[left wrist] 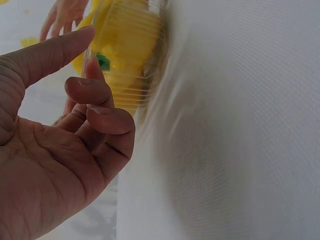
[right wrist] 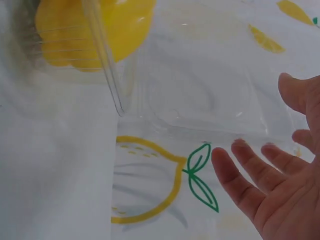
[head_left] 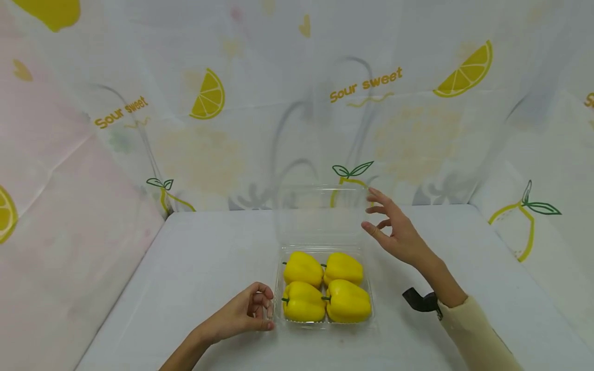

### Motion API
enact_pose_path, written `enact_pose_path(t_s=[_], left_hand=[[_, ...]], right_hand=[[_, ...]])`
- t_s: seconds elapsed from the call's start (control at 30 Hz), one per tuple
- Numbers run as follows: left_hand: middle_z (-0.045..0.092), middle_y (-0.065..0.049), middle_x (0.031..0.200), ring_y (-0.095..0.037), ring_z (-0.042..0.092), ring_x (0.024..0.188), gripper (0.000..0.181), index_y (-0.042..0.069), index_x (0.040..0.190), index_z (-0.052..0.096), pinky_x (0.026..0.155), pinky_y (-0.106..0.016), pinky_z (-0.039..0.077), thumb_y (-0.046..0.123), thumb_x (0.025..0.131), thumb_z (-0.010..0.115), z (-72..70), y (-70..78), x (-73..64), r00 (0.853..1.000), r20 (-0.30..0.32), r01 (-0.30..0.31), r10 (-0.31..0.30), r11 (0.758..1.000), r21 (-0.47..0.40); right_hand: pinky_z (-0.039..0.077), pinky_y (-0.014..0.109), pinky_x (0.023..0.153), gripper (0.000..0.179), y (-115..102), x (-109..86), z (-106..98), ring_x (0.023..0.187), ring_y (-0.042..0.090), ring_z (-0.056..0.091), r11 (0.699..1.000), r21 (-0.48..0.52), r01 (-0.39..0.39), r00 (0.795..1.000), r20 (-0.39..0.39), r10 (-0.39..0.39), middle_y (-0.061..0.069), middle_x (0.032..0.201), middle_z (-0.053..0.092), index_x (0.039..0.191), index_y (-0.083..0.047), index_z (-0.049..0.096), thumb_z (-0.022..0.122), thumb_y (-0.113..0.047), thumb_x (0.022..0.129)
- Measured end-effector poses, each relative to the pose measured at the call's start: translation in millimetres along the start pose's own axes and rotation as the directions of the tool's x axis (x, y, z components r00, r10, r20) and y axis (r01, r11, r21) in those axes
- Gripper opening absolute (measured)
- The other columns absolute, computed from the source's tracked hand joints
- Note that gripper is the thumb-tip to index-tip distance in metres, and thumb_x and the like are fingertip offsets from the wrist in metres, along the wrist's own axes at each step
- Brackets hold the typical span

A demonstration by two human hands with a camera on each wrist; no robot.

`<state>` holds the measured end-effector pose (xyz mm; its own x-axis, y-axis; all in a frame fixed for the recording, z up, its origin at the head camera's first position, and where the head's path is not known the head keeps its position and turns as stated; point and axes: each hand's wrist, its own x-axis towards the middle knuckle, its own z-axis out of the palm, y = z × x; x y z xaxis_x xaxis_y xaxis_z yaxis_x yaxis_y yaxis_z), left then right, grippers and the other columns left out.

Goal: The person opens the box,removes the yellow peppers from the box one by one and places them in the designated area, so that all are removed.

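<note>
Several yellow bell peppers (head_left: pixel 349 301) with green stems lie in two rows in a clear plastic clamshell box (head_left: pixel 320 248). Its hinged lid (head_left: pixel 320 219) stands raised at the back. At the box's left wall is my left hand (head_left: pixel 248 309), fingers loosely bent, with the thumb and index fingertips right at the rim in the left wrist view. My right hand (head_left: pixel 394 226) is up beside the lid's right edge, fingers spread and gently bent. In the right wrist view, those fingertips overlap the edge of the transparent lid (right wrist: pixel 200 95), with nothing gripped in the palm.
The box stands on a white-covered table (head_left: pixel 223 257). Behind and at both sides hang white cloth walls (head_left: pixel 250 144) printed with lemons and lettering. A black curved piece (head_left: pixel 419 300) sticks out by the right sleeve (head_left: pixel 473 335).
</note>
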<state>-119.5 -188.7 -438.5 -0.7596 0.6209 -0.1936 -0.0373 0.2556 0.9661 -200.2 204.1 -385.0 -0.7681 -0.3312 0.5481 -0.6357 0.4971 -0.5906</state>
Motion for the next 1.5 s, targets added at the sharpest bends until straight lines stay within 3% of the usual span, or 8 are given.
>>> enact_pose_path(t_s=[0.17,0.37,0.67,0.93,1.2,1.5], left_hand=[[0.060,-0.010,0.091,-0.011,0.051,0.067,0.054,-0.008,0.122,0.038,0.062,-0.019,0.046,0.005,0.086,0.076,0.1,0.5,-0.3,1.000,0.001,-0.004,0.004,1.000,0.006],[0.060,-0.010,0.091,-0.011,0.051,0.067,0.054,-0.008,0.122,0.038,0.063,-0.019,0.046,0.006,0.086,0.076,0.1,0.8,-0.2,1.000,0.000,-0.006,0.006,1.000,0.009],[0.060,-0.009,0.091,-0.011,0.051,0.067,0.055,-0.008,0.122,0.038,0.063,-0.019,0.046,0.008,0.086,0.077,-0.1,-0.5,0.3,1.000,0.004,-0.008,0.008,1.000,0.005],[0.060,-0.009,0.092,-0.011,0.051,0.067,0.055,-0.008,0.122,0.038,0.063,-0.018,0.046,0.007,0.086,0.076,0.1,-0.3,0.3,1.000,0.008,-0.008,0.008,1.000,0.002],[0.060,-0.009,0.092,-0.012,0.051,0.067,0.054,-0.008,0.123,0.037,0.063,-0.018,0.047,0.005,0.087,0.075,0.6,-0.7,0.3,1.000,0.011,-0.005,0.005,1.000,-0.008],[0.060,-0.009,0.092,-0.011,0.051,0.067,0.055,-0.008,0.122,0.037,0.063,-0.019,0.047,0.007,0.086,0.076,1.0,0.1,-0.4,1.000,0.014,-0.014,0.014,1.000,-0.013]], right_hand=[[0.057,0.039,0.079,0.080,13,-5.0,10,0.122,0.034,0.055,0.999,0.012,-0.048,0.994,0.098,0.046,0.012,0.159,0.025,0.157,-0.016,0.021,0.069,-0.010,0.093],[0.055,0.041,0.084,0.082,22,-10.8,18,0.129,0.036,0.049,0.985,0.008,-0.173,0.964,0.208,0.167,0.015,0.162,0.015,0.158,-0.013,0.014,0.066,-0.024,0.096],[0.055,0.044,0.086,0.078,28,-14.4,28,0.130,0.042,0.046,0.968,-0.025,-0.249,0.926,0.287,0.246,0.022,0.161,0.012,0.155,-0.001,0.020,0.063,-0.032,0.098],[0.054,0.043,0.087,0.079,32,-16.2,33,0.131,0.041,0.046,0.956,-0.038,-0.289,0.905,0.313,0.286,0.025,0.159,0.014,0.154,0.000,0.022,0.063,-0.035,0.097],[0.050,0.050,0.092,0.080,37,-20.2,36,0.132,0.041,0.045,0.939,-0.070,-0.337,0.865,0.370,0.339,0.029,0.158,0.015,0.153,0.004,0.021,0.059,-0.041,0.099],[0.047,0.053,0.096,0.081,42,-24.3,39,0.132,0.040,0.045,0.925,-0.067,-0.373,0.836,0.408,0.366,0.028,0.157,0.018,0.153,0.004,0.021,0.056,-0.045,0.099]])
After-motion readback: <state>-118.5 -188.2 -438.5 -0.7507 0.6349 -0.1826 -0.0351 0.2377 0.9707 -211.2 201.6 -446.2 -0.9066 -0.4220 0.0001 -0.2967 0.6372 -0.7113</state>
